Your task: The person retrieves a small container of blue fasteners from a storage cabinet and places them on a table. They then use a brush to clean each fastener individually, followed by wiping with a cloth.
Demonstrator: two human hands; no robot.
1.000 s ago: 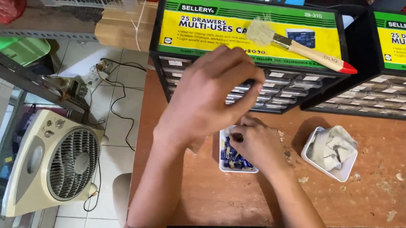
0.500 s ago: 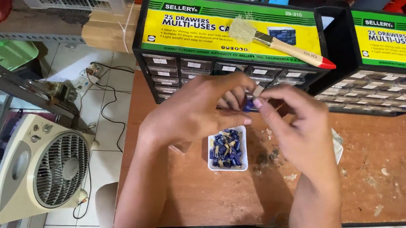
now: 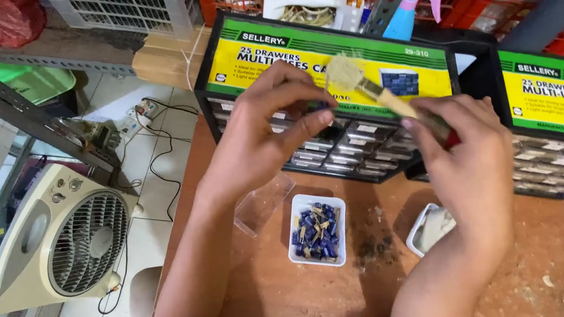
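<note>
Clearly, both hands were raised above the brown desk, in front of a black cabinet of small drawers with a yellow and green label on top. The left hand was seen with its fingers curled and its thumb and forefinger pressed together, as if something very small was pinched between them; what it was could not be told. The right hand was closed around the handle of a small paintbrush, whose pale bristles were pointed to the left, just beside the left fingertips. Below the hands, a small white tray filled with blue cylindrical parts was placed on the desk. A clear empty plastic drawer was laid just to its left, and another white tray with pale pieces was partly hidden under the right forearm. Dark dust was scattered between the two trays. A beige fan was standing on the tiled floor at the left.
</note>
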